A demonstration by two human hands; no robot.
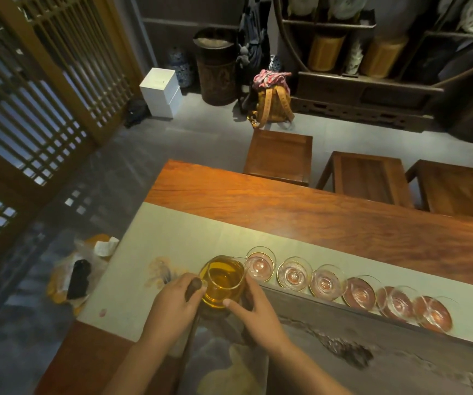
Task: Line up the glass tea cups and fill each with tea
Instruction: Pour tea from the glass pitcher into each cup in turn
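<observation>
A glass pitcher (223, 282) of amber tea stands at the left end of a row of several glass tea cups. My left hand (176, 305) grips its dark wooden handle. My right hand (254, 307) rests on the pitcher's right side with the thumb against the glass. The pitcher's spout nearly touches the first cup (260, 263). The other cups, such as the second cup (294, 273) and the last cup (434, 315), run rightward along the tray edge. All the cups look empty; reddish tints show through their bases.
The cups stand on a pale green runner (189, 238) on a long wooden table (315, 212). A dark stone tea tray (372, 354) lies in front of me. Three wooden stools (279, 155) stand across the table. Bags lie on the floor at left.
</observation>
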